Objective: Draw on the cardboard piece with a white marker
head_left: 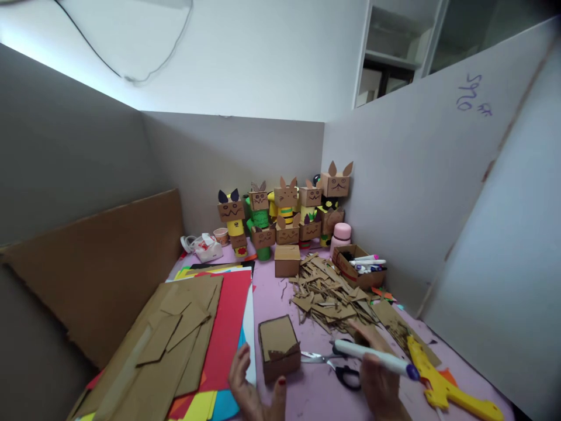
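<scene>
The left hand (252, 386) is at the bottom edge of the view, fingers spread apart, thumb touching the lower front corner of a small cardboard box (279, 348). It holds nothing; it rests beside the box on the pink table (315, 397). The right hand (380, 383) is closed on a white marker (377, 355) w/ a purple cap, which lies across the fingers and points to the right.

Risks, as a judgement: the box is steadied only at one corner, so it may slide or turn if the marker presses on it. The scissors (337, 365) lie just beside the right hand, blades toward the box, so a wrist could catch them. A yellow glue gun (442, 383) is near on the right; it cannot be told if it is hot.

The box is brown, closed, about cube-shaped, w/ a darker jagged strip along its front face. It stands between the red paper sheet (228, 333) and the scissors, in front of a heap of cardboard scraps (328, 295).
</scene>
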The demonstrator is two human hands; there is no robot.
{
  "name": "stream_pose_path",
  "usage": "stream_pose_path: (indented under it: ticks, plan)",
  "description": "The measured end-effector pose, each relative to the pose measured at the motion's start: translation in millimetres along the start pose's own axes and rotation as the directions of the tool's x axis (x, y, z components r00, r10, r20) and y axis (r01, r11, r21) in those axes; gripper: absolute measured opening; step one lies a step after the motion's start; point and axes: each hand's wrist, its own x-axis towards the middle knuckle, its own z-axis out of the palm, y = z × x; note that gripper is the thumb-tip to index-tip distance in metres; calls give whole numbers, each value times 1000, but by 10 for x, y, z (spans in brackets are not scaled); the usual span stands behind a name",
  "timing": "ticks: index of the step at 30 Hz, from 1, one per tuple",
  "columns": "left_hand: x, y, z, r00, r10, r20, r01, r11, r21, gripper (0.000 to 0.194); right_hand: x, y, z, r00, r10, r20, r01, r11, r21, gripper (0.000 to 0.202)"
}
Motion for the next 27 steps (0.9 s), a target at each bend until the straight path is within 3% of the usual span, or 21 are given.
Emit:
stream_pose_path:
  ticks: [2,6,9,12,14,17,21,24,27]
  plan:
    - [99,0,12,997,-68,46,67,998,9,72,54,-24,13,972,233,-14,-231,967,105,67]
    - [171,21,5,934,-251,253,248,968,45,83,209,-135,156,808,586,65,-564,734,378,71]
    - [166,-3,3,884,-291,366,300,953,34,84,285,-226,273,700,683,209,-672,531,515,67]
    - [185,-12,20,869,-338,362,366,931,-10,88,279,-278,345,649,707,281,-707,425,565,70]
    - [227,25,28,860,-394,323,429,903,-41,90,243,-282,370,664,687,296,-700,431,570,66]
    - [317,145,12,835,-474,280,520,846,-119,94,175,-262,381,732,615,295,-661,534,527,55]
    - [398,346,-35,732,-605,313,678,694,-244,100,43,-291,417,816,488,310,-577,674,460,46]
    - [370,493,-35,683,-630,369,729,619,-293,104,-101,-398,502,848,402,344,-527,706,473,67]
    - [302,638,-4,698,-588,409,714,622,-323,103,-214,-525,577,831,331,447,-546,641,540,85]
